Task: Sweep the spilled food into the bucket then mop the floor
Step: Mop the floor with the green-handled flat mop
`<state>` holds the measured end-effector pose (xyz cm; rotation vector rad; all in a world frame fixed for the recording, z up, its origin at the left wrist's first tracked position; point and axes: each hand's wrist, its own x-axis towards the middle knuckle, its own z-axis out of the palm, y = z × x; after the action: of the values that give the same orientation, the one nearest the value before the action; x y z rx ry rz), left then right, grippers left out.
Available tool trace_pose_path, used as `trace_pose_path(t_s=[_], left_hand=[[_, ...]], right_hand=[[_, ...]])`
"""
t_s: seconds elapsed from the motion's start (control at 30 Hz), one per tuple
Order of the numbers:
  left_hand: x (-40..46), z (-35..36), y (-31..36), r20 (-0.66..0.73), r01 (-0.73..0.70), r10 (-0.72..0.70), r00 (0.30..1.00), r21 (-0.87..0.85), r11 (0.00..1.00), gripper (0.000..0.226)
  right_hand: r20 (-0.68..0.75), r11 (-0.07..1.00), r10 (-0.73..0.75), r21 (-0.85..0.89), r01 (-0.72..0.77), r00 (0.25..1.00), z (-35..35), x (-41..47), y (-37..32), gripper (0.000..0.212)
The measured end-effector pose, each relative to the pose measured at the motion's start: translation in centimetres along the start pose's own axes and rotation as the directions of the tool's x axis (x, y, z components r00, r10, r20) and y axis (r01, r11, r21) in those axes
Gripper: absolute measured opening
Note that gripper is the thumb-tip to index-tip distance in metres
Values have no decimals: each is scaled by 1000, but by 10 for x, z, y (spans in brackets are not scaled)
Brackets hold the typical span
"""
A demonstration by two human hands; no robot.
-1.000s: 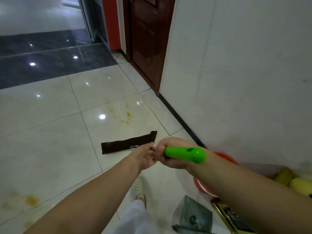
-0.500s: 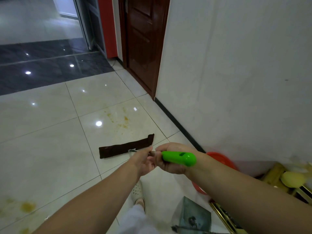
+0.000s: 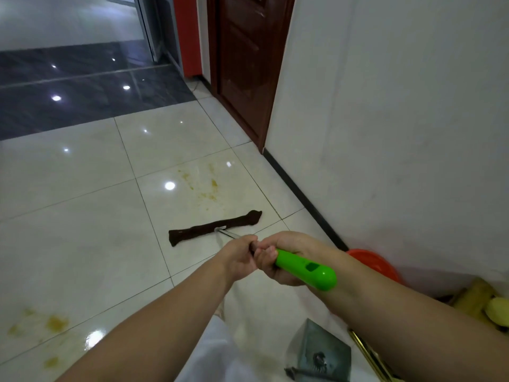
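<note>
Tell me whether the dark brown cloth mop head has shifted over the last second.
No. The dark brown cloth mop head lies just as far short of the yellow-orange stains on the same cream tile as before.

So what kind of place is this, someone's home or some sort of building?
Probably an indoor hallway or entrance of a flat or building; I can't tell which. Glossy tiled floor, a dark wooden door in a plain white wall, and a glass partition further along suggest it.
</note>
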<state>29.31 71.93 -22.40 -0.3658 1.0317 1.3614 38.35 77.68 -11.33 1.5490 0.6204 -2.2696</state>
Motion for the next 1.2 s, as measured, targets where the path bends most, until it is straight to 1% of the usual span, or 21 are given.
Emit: trace_pose_path(t_s=[0.1, 0.17, 0.37, 0.53, 0.63, 0.73, 0.83, 0.9, 0.93, 1.0, 1.1, 1.2], left_hand=[[13, 9, 26, -31, -8, 10, 999, 68, 998, 35], [26, 11, 44, -58, -9, 14, 998, 79, 997, 37], [71, 15, 113, -140, 5, 10, 990, 102, 995, 35], [106, 18, 185, -203, -15, 40, 978, 121, 993, 31], [126, 16, 227, -236, -26, 57, 970, 130, 991, 33], [146, 12, 266, -259, -5, 29, 965, 93, 996, 33], [160, 10, 302, -259, -29, 40, 965, 49, 998, 25], [170, 10, 325, -261, -39, 52, 964, 57, 998, 43], [176, 9, 335, -270, -49, 67, 961, 73, 996, 47], [188, 8, 353, -300, -53, 84, 950, 109, 993, 46], [196, 11, 372, -302, -50, 87, 949, 130, 990, 36], [202, 11, 378, -312, -28, 80, 947, 169, 985, 42]], right_hand=[[-5, 1000, -4, -1, 4, 1000, 5, 13, -29, 25], [-18, 1000, -3, -11, 3, 1000, 11, 24, -47, 24], [-15, 1000, 13, -11, -13, 1000, 42, 53, -112, 26], [-17, 1000, 9, -20, -10, 1000, 78, 81, -179, 27], [-26, 1000, 1, -12, -1, 1000, 101, 99, -216, 19], [-41, 1000, -20, -3, 20, 999, 122, 119, -248, 15], [-51, 999, -36, -1, 36, 998, 143, 139, -278, 15], [-43, 999, -45, 1, 45, 998, 153, 153, -297, 13], [-39, 999, -48, -4, 48, 998, 158, 159, -306, 15], [-37, 999, -50, 0, 50, 998, 165, 170, -322, 19], [-18, 997, -56, 44, 56, 998, 172, 178, -339, 16], [-18, 996, -58, 67, 59, 998, 171, 182, -345, 16]])
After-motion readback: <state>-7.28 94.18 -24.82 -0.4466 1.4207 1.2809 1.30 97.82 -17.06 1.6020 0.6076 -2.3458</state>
